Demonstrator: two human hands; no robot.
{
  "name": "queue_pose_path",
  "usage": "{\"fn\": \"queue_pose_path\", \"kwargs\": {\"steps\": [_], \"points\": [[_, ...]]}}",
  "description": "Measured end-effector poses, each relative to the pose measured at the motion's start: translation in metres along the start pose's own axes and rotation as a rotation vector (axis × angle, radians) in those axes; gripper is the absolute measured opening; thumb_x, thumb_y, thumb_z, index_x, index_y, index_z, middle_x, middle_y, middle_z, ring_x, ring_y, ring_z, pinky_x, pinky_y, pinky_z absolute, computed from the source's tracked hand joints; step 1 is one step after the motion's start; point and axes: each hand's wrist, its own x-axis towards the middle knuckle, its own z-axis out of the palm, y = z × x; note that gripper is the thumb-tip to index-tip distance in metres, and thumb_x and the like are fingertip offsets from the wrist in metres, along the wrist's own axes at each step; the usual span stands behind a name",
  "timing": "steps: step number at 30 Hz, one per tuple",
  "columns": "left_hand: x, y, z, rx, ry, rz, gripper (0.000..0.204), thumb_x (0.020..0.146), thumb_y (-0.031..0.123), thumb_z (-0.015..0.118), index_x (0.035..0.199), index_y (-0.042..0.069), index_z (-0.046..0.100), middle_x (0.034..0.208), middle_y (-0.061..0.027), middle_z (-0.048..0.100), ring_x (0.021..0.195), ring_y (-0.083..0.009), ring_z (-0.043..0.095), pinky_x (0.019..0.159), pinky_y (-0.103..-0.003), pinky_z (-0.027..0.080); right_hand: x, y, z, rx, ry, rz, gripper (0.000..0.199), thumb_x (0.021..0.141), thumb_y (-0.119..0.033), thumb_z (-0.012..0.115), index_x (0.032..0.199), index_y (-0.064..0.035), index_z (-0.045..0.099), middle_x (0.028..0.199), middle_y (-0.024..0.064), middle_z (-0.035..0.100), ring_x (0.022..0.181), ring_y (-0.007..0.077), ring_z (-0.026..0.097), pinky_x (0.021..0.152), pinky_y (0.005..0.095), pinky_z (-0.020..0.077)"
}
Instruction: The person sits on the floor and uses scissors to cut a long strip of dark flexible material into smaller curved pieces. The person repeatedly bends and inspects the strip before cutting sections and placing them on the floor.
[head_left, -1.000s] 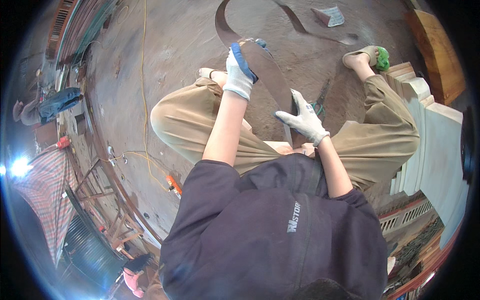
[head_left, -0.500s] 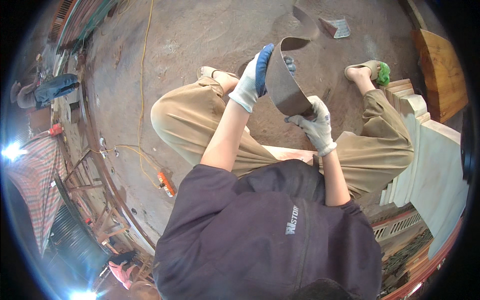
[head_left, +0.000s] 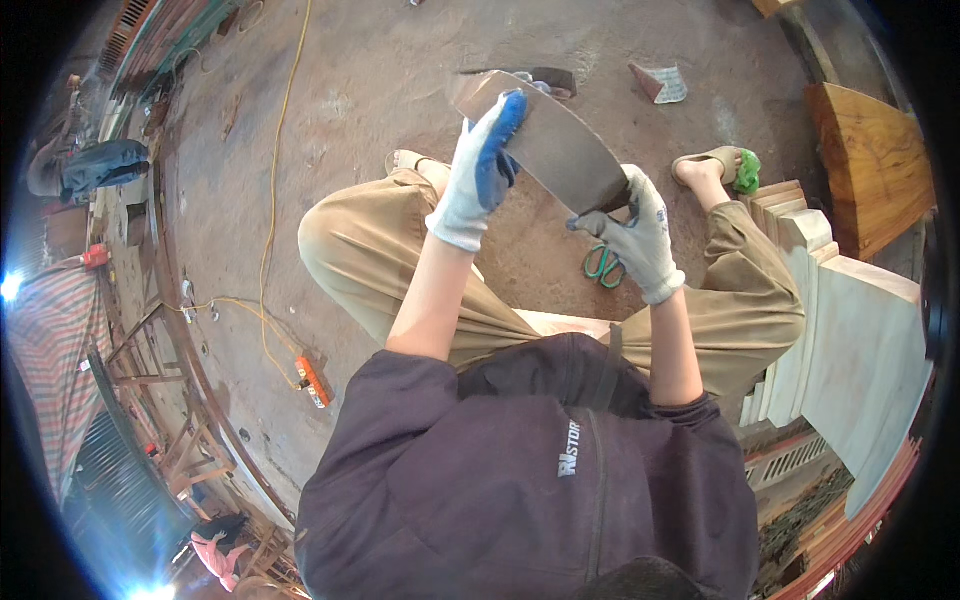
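Observation:
A wide grey-brown strip of sandpaper (head_left: 568, 148) is stretched in a curve between my two gloved hands, above the floor in front of me. My left hand (head_left: 480, 170), in a white glove with a blue palm, is closed on the strip's left part. My right hand (head_left: 640, 240), in a whitish glove with dark fingertips, pinches its lower right end. The strip's far part bends back behind my left hand and is partly hidden. Scissors with green handles (head_left: 603, 266) lie on the floor just below my right hand; their blades are hidden.
A small folded sheet (head_left: 660, 84) lies on the floor ahead. Pale shaped boards (head_left: 850, 310) and a varnished wooden block (head_left: 868, 165) stand at my right. A yellow cord (head_left: 277, 160) runs to an orange power strip (head_left: 313, 382) on the left. Another person (head_left: 100, 172) is at the far left.
Both hands still hold the strip. My left hand has moved slightly left, and the strip has turned and spread flatter. The green-handled scissors have come into view.

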Motion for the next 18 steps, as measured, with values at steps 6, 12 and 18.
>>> {"fn": "queue_pose_path", "kwargs": {"steps": [6, 12, 18], "points": [[-0.016, 0.016, -0.020, 0.586, -0.470, -0.167, 0.065, 0.091, 0.056, 0.047, 0.127, 0.002, 0.049, 0.112, -0.0108, 0.060, 0.106, -0.0225, 0.057, 0.089, -0.033, 0.047, 0.007, -0.016, -0.008, 0.312, 0.068, -0.144, 0.034, 0.079, -0.006, 0.073, 0.107, -0.0032, 0.053, 0.090, 0.0044, 0.061, 0.077, 0.0089, 0.058, 0.068, 0.0231, 0.0491], [-0.011, 0.063, 0.002, 1.634, -0.009, 0.274, 0.113, 0.050, 0.056, 0.084, 0.137, 0.003, 0.036, 0.138, -0.0229, 0.040, 0.125, -0.0359, 0.042, 0.101, -0.040, 0.040, 0.033, -0.106, -0.049, 0.134, -0.039, -0.342, 0.050, 0.085, -0.015, 0.067, 0.127, 0.0028, 0.046, 0.102, 0.0075, 0.063, 0.090, 0.0133, 0.062, 0.080, 0.0297, 0.0526], [0.026, 0.026, 0.045, 0.870, -0.457, 0.289, 0.115, 0.058, 0.040, 0.086, 0.145, 0.002, 0.022, 0.144, -0.0198, 0.034, 0.132, -0.0305, 0.036, 0.110, -0.038, 0.031, 0.114, -0.181, -0.053, 0.183, -0.889, -0.678, 0.076, 0.089, -0.036, 0.060, 0.142, -0.0029, 0.019, 0.135, 0.0153, 0.031, 0.121, 0.0200, 0.037, 0.102, 0.0329, 0.0362]]}}
